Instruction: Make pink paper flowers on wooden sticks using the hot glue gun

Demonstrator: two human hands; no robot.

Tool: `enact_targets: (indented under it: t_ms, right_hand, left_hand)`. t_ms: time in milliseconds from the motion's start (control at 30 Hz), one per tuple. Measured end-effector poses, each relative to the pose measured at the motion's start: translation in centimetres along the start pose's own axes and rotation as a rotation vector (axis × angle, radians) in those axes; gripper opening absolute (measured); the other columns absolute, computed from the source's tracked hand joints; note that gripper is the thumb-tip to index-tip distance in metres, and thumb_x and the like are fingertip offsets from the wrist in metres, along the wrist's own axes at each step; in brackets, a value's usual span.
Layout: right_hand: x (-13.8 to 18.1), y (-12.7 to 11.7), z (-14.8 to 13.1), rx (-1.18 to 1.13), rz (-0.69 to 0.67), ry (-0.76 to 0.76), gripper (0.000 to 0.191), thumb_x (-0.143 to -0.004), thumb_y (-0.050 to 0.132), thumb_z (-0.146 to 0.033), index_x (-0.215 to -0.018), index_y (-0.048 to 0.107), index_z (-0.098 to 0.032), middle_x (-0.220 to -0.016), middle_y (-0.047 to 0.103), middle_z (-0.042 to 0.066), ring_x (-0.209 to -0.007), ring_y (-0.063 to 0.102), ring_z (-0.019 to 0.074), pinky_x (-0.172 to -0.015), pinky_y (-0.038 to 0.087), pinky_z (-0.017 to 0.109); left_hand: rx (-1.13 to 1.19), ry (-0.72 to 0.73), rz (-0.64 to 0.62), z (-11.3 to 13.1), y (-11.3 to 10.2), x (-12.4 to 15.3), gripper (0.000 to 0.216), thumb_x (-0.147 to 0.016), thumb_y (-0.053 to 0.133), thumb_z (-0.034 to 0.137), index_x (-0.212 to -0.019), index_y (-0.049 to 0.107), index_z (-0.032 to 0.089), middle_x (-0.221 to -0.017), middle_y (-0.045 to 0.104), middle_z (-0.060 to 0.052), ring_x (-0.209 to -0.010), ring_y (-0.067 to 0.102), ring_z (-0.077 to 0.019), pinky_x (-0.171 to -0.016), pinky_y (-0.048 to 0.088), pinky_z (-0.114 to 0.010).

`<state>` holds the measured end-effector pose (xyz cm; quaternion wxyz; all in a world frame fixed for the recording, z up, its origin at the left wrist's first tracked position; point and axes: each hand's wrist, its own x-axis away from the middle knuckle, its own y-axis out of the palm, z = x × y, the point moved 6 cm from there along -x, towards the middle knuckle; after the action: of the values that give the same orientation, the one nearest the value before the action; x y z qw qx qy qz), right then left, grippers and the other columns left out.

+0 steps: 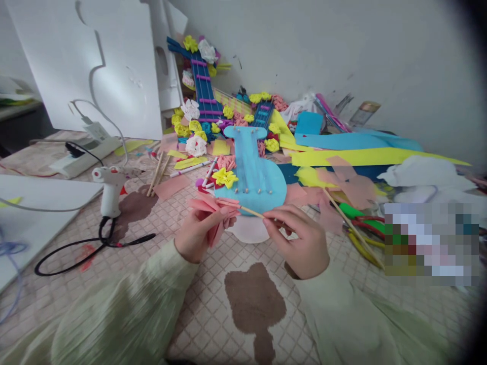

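Spanning the gap between two hands with a thin stick

The left hand [201, 228] is closed around folded pink paper [201, 204], its thumb pressed along the top. The right hand [299, 233] is nearly shut, thumb and fingertips pinching the thin stick [251, 211]; whether more of the stick runs on behind those fingers, I cannot tell.

The relation that counts is the stick's line. Its long axis runs crosswise between the hands, sloping a little: the left end lies against the pink paper and farther from the person, the right end sits lower and closer in. So the paper is to the left of the right hand, with the left hand nearest to it, and the bare length of stick is on the right hand's side.

Just beyond, the stick passes in front of the lower edge of a blue paper guitar [273, 180], which has a yellow paper flower [224, 178] at its left side and a white piece [251, 233] showing below it. Left of the hands, a glue gun [111, 192] rests on the table [205, 304], with two loose sticks [155, 177] between it and the guitar. To the right lie green-handled scissors or pliers [359, 217], too unclear to say which. Farther back, a dark blue guitar [205, 91] stands among paper flowers.
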<state>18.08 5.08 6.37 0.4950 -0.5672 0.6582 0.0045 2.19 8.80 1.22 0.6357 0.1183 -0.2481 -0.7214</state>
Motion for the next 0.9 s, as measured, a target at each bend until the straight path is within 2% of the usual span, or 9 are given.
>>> enact_targets:
  t_ms: [233, 367, 600, 767, 900]
  right_hand:
    - [0.08, -0.2, -0.21, 0.101, 0.052, -0.091, 0.011, -0.076, 0.055, -0.01, -0.078, 0.063, -0.017, -0.075, 0.062, 0.005, -0.069, 0.059, 0.0141, -0.062, 0.049, 0.027]
    - [-0.02, -0.2, -0.2, 0.144, 0.049, -0.115, 0.011, -0.076, 0.055, -0.01, -0.077, 0.063, -0.017, -0.074, 0.062, 0.005, -0.07, 0.059, 0.0149, -0.063, 0.049, 0.028]
    - [0.0, -0.07, -0.14, 0.138, 0.027, -0.122, 0.011, -0.076, 0.055, -0.01, -0.076, 0.063, -0.017, -0.074, 0.061, 0.005, -0.07, 0.058, 0.0148, -0.064, 0.049, 0.029]
    - [0.02, -0.12, 0.19, 0.053, 0.026, -0.051, 0.01, -0.076, 0.054, -0.01, -0.079, 0.062, -0.016, -0.076, 0.061, 0.005, -0.07, 0.057, 0.0136, -0.063, 0.049, 0.027]
    - [0.04, 0.0, 0.09, 0.045, 0.022, -0.059, 0.011, -0.077, 0.053, -0.011, -0.079, 0.062, -0.017, -0.077, 0.061, 0.005, -0.07, 0.058, 0.0137, -0.063, 0.049, 0.028]
  left_hand:
    - [-0.174, 0.078, -0.031, 0.27, -0.34, -0.01, 0.016, -0.062, 0.071, 0.028, -0.071, 0.07, 0.016, -0.071, 0.066, -0.003, -0.065, 0.056, -0.0111, -0.062, 0.046, -0.023]
    - [-0.208, 0.107, -0.056, 0.41, -0.22, -0.03, 0.013, -0.063, 0.07, 0.029, -0.068, 0.07, 0.016, -0.068, 0.064, -0.002, -0.062, 0.055, -0.0105, -0.06, 0.046, -0.022]
    - [-0.047, 0.004, 0.017, -0.15, -0.38, -0.28, 0.016, -0.058, 0.073, 0.027, -0.063, 0.069, 0.012, -0.06, 0.063, -0.002, -0.058, 0.054, -0.0089, -0.06, 0.045, -0.022]
    - [-0.002, -0.044, 0.022, -0.31, -0.28, -0.17, 0.017, -0.054, 0.076, 0.026, -0.06, 0.068, 0.012, -0.062, 0.065, -0.003, -0.058, 0.055, -0.0095, -0.058, 0.045, -0.022]
    - [0.007, -0.045, 0.021, -0.4, -0.3, -0.15, 0.016, -0.054, 0.075, 0.025, -0.061, 0.069, 0.012, -0.065, 0.066, -0.004, -0.06, 0.056, -0.0104, -0.06, 0.045, -0.022]
